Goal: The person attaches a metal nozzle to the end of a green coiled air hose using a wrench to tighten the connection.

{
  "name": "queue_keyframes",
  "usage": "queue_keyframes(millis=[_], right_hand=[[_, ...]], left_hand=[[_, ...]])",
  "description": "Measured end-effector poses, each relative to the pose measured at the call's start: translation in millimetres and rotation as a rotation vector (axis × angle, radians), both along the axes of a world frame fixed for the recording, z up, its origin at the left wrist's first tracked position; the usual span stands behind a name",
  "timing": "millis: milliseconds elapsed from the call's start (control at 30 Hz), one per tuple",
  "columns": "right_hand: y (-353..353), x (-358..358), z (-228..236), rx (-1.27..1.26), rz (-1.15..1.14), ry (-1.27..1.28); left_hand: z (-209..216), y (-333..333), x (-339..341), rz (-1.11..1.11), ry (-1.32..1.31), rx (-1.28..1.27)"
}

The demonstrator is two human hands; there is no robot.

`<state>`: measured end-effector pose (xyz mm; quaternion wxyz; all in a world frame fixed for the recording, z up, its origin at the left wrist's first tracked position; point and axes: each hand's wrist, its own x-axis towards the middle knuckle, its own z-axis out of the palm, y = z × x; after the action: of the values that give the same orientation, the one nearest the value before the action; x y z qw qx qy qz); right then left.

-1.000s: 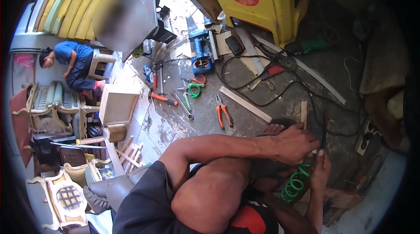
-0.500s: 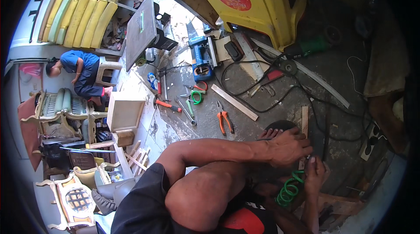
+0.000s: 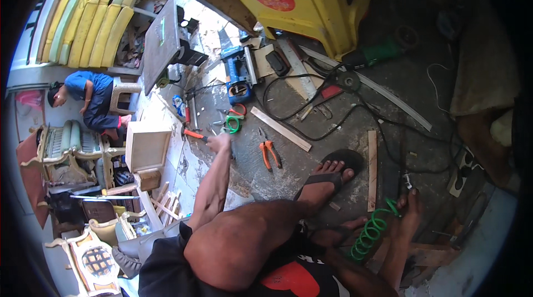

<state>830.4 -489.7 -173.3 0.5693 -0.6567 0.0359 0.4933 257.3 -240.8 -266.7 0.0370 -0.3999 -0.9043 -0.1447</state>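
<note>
My left hand (image 3: pixel 219 142) is stretched out over the hand tools on the floor, its fingers curled down beside the orange handle of a hammer (image 3: pixel 194 135). What lies under those fingers is hidden. Close by are green-handled scissors (image 3: pixel 232 125) and orange-handled pliers (image 3: pixel 269 155). At the lower right, my right hand (image 3: pixel 410 211) is closed around the end of a green coiled hose (image 3: pixel 369 233), and a small metal fitting (image 3: pixel 409 180) sticks out past the fingers. A narrow wood strip (image 3: pixel 372 172) lies on the floor between my sandalled foot and the right hand.
A blue power tool (image 3: pixel 239 75), a second wood strip (image 3: pixel 280 129), black cables, and a green angle grinder (image 3: pixel 383 53) lie farther off. A yellow plastic chair (image 3: pixel 311 3) stands at the back. A person in blue (image 3: pixel 91 91) sits at the left, near a wooden box (image 3: pixel 147 147).
My left hand has left the wood strip near my right hand and reached across to the tools at the left. The strip now lies free, and my right hand still has the hose.
</note>
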Motion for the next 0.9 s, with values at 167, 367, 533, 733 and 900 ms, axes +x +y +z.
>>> queue_keyframes(millis=[167, 367, 533, 733, 900], right_hand=[[3.7, -5.4, 7.5, 0.114, 0.020, 0.066], [3.3, -13.3, 15.7, 0.108, 0.018, 0.043], [-2.0, -10.8, 9.5, 0.108, -0.024, 0.059], [12.6, -13.2, 5.3, 0.131, 0.035, -0.098], [3.4, -3.7, 13.8, 0.206, -0.032, -0.195]], left_hand=[[-6.2, -7.7, -41.3, 0.208, -0.181, -0.137], [-4.5, -35.3, -43.4, 0.279, -0.368, 0.060], [14.5, -49.4, 34.1, 0.121, -0.792, 0.272], [104.7, -57.8, 230.3, -0.602, -1.121, -0.391], [135.0, -76.6, 339.3, -1.660, -0.816, -0.562]])
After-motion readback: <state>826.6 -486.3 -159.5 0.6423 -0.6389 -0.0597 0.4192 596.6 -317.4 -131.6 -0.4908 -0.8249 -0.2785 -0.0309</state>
